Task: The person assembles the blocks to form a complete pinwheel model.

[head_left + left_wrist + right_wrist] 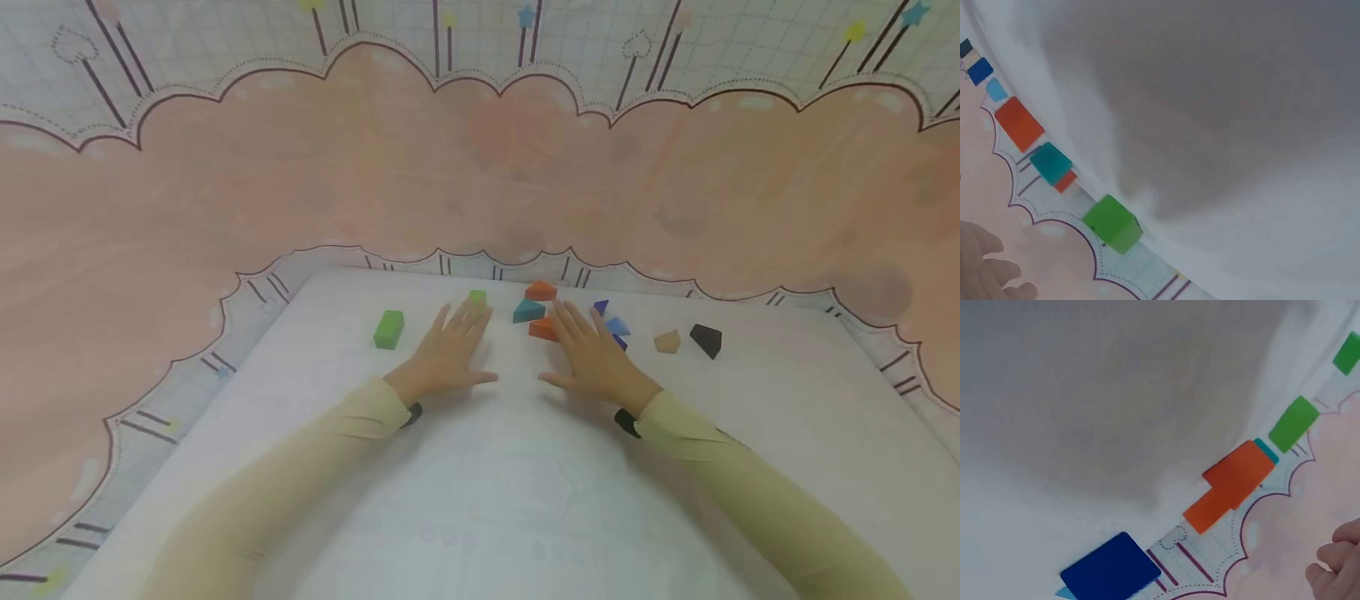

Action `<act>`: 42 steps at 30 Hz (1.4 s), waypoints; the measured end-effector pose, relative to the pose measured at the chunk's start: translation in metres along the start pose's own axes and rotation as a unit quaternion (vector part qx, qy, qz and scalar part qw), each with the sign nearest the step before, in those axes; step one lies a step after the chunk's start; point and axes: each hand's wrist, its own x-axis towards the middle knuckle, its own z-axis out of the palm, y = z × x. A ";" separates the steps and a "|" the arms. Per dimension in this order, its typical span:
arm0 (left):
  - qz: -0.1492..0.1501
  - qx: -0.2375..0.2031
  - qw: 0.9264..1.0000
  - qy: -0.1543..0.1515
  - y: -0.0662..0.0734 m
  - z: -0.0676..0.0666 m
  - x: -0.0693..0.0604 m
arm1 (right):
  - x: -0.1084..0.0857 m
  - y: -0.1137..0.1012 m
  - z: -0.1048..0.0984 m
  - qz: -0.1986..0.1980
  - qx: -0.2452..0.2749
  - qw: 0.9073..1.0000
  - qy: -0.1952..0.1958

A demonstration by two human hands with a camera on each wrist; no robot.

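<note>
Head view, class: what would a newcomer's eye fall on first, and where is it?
Probably the left hand and right hand, spread out over the middle of the white surface. Next, perhaps, the bright green block lying left of the left hand, and the black block, farthest right of the blocks.

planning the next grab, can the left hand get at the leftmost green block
Probably yes: the left hand is open just right of the leftmost green block in the head view, with nothing visible between them.
</note>
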 end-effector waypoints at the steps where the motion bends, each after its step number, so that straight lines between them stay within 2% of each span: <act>1: 0.000 0.003 1.000 -0.002 -0.003 -0.001 -0.001 | 0.003 0.001 0.000 -0.003 -0.004 1.000 -0.002; 7: 0.005 0.011 1.000 0.000 -0.019 -0.004 -0.006 | 0.023 0.003 -0.003 -0.031 0.003 1.000 0.000; 14: 0.004 0.014 1.000 0.006 -0.041 -0.006 -0.010 | 0.052 -0.001 0.000 -0.079 -0.048 0.995 0.027; 21: -0.003 0.053 0.999 0.002 -0.071 -0.008 -0.014 | 0.079 -0.004 0.003 -0.120 -0.083 0.988 0.043; 25: -0.003 0.066 0.998 0.000 -0.087 -0.010 -0.018 | 0.092 -0.006 0.007 -0.128 -0.076 0.988 0.041; 31: -0.003 0.064 0.998 0.000 -0.107 -0.012 -0.027 | 0.105 -0.009 0.014 -0.122 -0.102 0.986 0.039; 36: 0.008 0.068 0.998 0.005 -0.120 -0.012 -0.035 | 0.113 -0.012 0.015 -0.111 -0.104 0.988 0.017; 42: -0.003 0.083 0.996 -0.013 -0.130 -0.012 -0.039 | 0.126 -0.016 0.014 -0.094 -0.126 0.987 -0.008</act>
